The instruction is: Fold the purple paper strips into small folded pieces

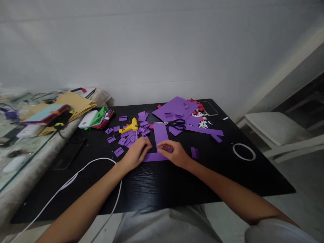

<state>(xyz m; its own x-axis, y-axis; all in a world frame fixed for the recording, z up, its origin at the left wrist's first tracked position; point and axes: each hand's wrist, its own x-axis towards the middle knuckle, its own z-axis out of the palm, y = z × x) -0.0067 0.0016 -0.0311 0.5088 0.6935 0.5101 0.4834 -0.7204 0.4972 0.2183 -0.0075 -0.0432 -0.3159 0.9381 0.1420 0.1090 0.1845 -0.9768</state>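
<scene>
My left hand (138,150) is over the left part of a purple paper strip (155,157) lying crosswise on the table. Its fingers are bent, and a gap shows between fingertips and thumb. Facing it, my right hand (176,153) hovers at the strip's right part, fingers curved and a little apart from the thumb. Nothing shows gripped in either hand. A wider purple paper strip (161,133) runs away from me between the hands. Black-handled scissors (177,124) lie just beyond it. Left of it, a yellow hot glue gun (129,126) rests among several folded purple paper pieces (118,152).
Purple sheets (174,107) lie at the back beside red and white scraps (204,122). A tape-like ring (244,152) is at right. A white cable (88,164) crosses the left side of the black table (149,189). Coloured paper bundles (102,118) sit at left.
</scene>
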